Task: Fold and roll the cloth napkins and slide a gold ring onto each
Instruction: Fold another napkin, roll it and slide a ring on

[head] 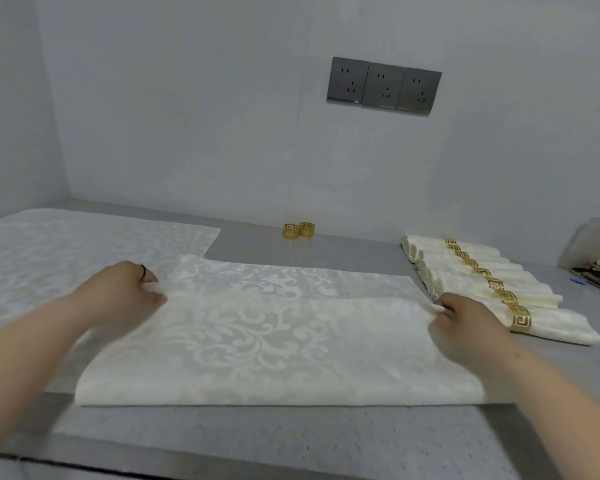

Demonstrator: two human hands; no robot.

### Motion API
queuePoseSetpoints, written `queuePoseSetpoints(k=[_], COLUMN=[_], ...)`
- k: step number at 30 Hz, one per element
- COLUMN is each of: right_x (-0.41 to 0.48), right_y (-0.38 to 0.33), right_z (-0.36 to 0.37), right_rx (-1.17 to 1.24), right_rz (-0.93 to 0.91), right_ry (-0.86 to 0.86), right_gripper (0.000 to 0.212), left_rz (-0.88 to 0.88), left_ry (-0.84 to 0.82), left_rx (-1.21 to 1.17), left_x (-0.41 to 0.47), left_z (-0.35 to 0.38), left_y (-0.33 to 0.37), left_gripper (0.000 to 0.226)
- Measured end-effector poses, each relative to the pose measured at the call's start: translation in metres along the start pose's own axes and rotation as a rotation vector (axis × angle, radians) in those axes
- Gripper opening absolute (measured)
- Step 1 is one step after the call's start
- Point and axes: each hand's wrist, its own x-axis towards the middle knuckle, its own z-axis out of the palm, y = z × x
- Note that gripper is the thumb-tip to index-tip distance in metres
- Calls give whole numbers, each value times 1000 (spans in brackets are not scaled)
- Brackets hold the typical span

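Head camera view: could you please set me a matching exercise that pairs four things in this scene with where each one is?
Things:
1 loose gold rings
2 ringed napkin rolls
3 half-folded napkin
4 power sockets

Places:
a mounted on the wall
b pinched by left hand and right hand
c in a row at the right
d at the back of the table

Pairs: 1-d, 2-c, 3-b, 4-a

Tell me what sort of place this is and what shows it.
Probably a restaurant or banquet prep area: a grey counter against a bare wall, a row of rolled, ringed napkins, two spare gold rings. The left hand and right hand pinch a napkin mid-fold.
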Motion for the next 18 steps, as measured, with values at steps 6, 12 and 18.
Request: queuePoseSetpoints(k=[6, 12, 18], right_x=[54, 111, 141], right_y=[-2, -2, -1], right_z=[25, 46, 74], right_rx=[-99, -196, -153], right_rz=[-33, 2, 61], right_ry=[91, 73, 42], right_gripper=[31, 17, 18], left_rz=[-83, -102, -48], left_ry=[42, -5, 49], left_rx=[-205, -310, -406], left_x=[47, 95, 102], left_z=[25, 45, 61], left_y=[-5, -12, -23], left_gripper=[22, 43, 32])
